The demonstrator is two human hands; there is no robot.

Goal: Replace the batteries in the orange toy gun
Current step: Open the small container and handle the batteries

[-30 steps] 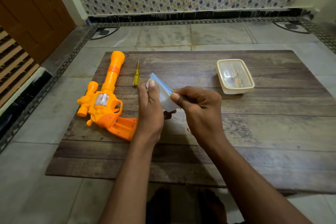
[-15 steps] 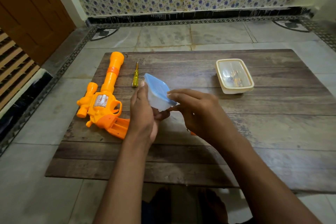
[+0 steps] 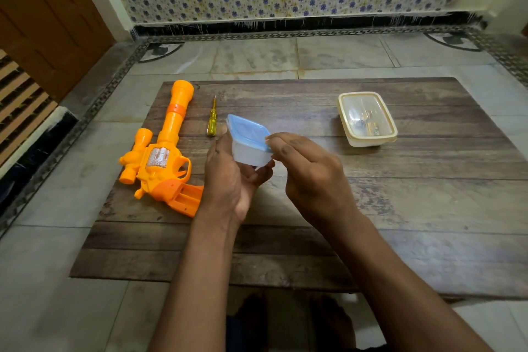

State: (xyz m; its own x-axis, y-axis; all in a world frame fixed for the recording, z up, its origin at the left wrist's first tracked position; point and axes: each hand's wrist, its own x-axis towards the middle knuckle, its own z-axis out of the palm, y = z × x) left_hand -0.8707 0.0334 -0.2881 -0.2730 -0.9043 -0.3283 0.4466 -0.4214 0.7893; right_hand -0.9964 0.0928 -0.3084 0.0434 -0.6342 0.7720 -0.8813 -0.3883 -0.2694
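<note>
The orange toy gun lies on the left of the low wooden table, barrel pointing away, its open grip near my left wrist. A yellow-handled screwdriver lies just right of the barrel. My left hand cups a small white container with a blue lid, held tilted above the table. My right hand pinches the lid's near right corner with thumb and fingertips. What the container holds is hidden.
A cream plastic box with a clear lid stands at the back right of the table, small items inside. Tiled floor surrounds the table. A patterned wall runs behind and a brown door stands at the far left.
The container has tipped from nearly edge-on to lid facing up and moved slightly away. My right fingers shifted onto the lid's corner. The gun and the screwdriver stayed put.
</note>
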